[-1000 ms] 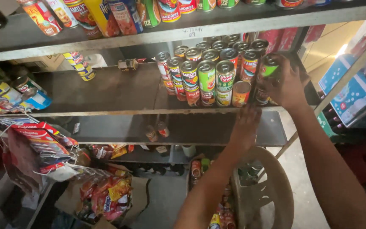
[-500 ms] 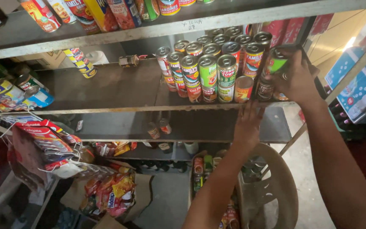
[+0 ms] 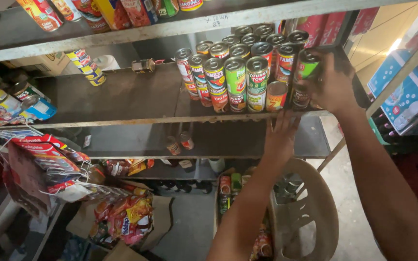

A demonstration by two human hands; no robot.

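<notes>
The right hand [image 3: 332,84] clasped a green-labelled can [image 3: 307,67], upright, at the right end of the stacked cans [image 3: 235,79] on the middle shelf [image 3: 122,104]. The left hand [image 3: 280,135], fingers spread and holding nothing, pressed the shelf's front edge below. Its palm was hidden.

Grey metal shelving rack [image 3: 122,99] in front of me, dusty boards. Grey concrete floor [image 3: 189,227] below, beige plastic chair [image 3: 310,217] beside it. Bright daylight upper right.
</notes>
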